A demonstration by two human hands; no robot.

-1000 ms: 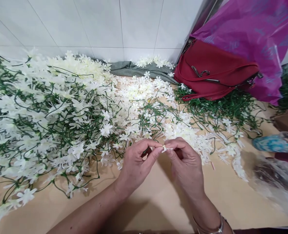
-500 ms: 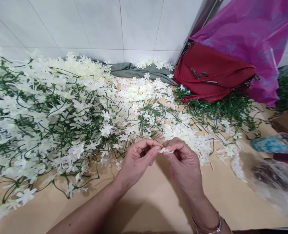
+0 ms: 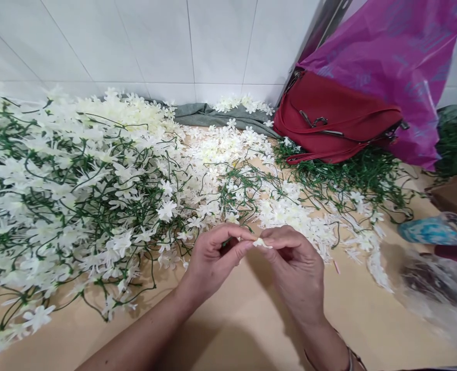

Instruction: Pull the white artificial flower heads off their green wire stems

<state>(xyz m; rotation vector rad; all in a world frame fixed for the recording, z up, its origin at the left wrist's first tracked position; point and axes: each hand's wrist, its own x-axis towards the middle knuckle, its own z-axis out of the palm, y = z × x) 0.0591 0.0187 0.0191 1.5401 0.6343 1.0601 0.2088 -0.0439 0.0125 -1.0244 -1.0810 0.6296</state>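
Observation:
Between my fingertips, just above the table [image 3: 228, 319], is a small white artificial flower [image 3: 262, 243]. My left hand [image 3: 216, 263] pinches its left side between thumb and forefinger. On the other side, my right hand [image 3: 296, 268] has thumb and fingers closed on the petals. Part of the flower is hidden by my fingers. Beyond my hands lie loose white blossoms [image 3: 286, 214] and thin green stems [image 3: 238, 188]. To the left rises a big heap of white flowers on green stems [image 3: 77, 190].
At the back right a red handbag [image 3: 340, 113] rests on green stems [image 3: 368, 170], beside a purple plastic bag [image 3: 406, 62]. A clear and blue cup [image 3: 425, 230] and a clear plastic bag [image 3: 441, 293] lie at the right. Behind stands a white tiled wall [image 3: 154, 41].
Both hands stay pinched on the flower. My fingers have shifted slightly, the petals look more bunched and less spread, and the left hand has moved a little to the left.

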